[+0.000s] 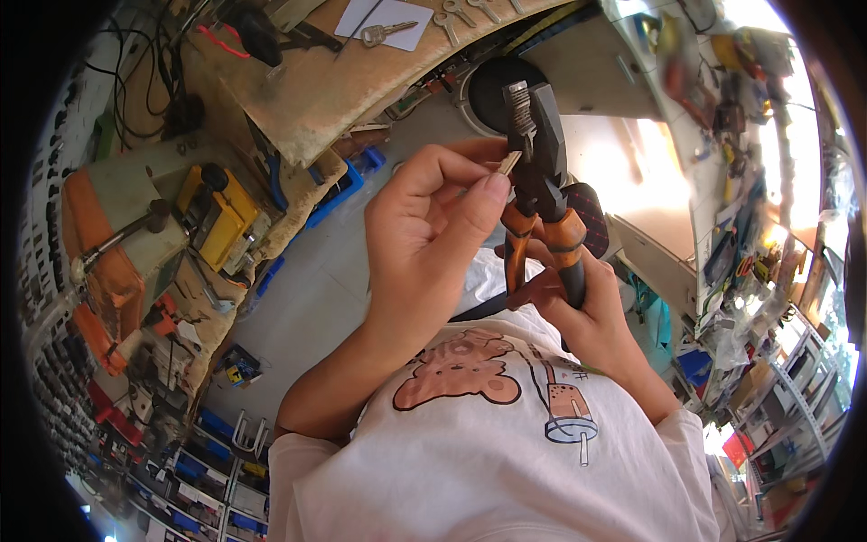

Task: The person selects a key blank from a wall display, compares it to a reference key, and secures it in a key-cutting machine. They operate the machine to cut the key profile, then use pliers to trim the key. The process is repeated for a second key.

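Note:
My left hand (pixel 429 217) is closed, its thumb and forefinger pinching a small flat metal piece (pixel 509 163) that looks like part of a key. My right hand (pixel 582 294) is wrapped round the orange and black handles of a pair of pliers (pixel 566 237), held upright with the jaws up. At the jaws' left side stands a ridged, thread-like metal piece (pixel 521 108); whether the jaws grip it I cannot tell. The pinched piece sits just below it, close to the jaws. Fingers hide the rest of the pinched piece.
Ahead is a worn workbench (pixel 307 108) with a white card (pixel 397 14), a key (pixel 388 33) on it and several more keys alongside. To the left stands a machine with a yellow part (pixel 217 217). A round black stool seat (pixel 506 95) is beyond the pliers. Cluttered shelves line the right.

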{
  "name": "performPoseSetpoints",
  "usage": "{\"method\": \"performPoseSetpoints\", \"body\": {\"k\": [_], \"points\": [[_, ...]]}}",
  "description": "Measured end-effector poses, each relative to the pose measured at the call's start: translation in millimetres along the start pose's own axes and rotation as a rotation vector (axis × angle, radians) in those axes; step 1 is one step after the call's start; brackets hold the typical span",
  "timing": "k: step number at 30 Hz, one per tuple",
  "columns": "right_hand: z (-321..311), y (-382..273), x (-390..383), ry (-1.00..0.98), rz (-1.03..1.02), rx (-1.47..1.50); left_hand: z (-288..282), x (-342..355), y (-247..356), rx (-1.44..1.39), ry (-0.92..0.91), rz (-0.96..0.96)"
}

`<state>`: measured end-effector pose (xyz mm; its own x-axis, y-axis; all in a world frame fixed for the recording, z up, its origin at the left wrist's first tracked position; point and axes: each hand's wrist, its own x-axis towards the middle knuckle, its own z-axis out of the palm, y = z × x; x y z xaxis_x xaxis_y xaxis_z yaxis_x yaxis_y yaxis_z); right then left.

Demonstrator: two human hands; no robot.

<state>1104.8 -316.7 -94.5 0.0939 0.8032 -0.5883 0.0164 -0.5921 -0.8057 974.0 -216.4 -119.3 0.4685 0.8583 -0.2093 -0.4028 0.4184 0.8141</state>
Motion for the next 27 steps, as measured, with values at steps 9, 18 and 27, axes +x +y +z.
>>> {"method": "performPoseSetpoints", "body": {"k": [9, 18, 27], "points": [[4.7, -3.3, 0.4, 0.046, -0.039, -0.134, -3.2, 2.8, 2.8, 0.047, -0.013, 0.014], [6.1, -2.5, -1.6, 0.056, -0.045, -0.135, -2.6, 0.0, 3.1, 0.06, 0.0, 0.005], [4.9, -0.2, -3.0, 0.058, -0.052, -0.164, -1.3, -1.9, 4.1, 0.053, -0.004, -0.012]]}}
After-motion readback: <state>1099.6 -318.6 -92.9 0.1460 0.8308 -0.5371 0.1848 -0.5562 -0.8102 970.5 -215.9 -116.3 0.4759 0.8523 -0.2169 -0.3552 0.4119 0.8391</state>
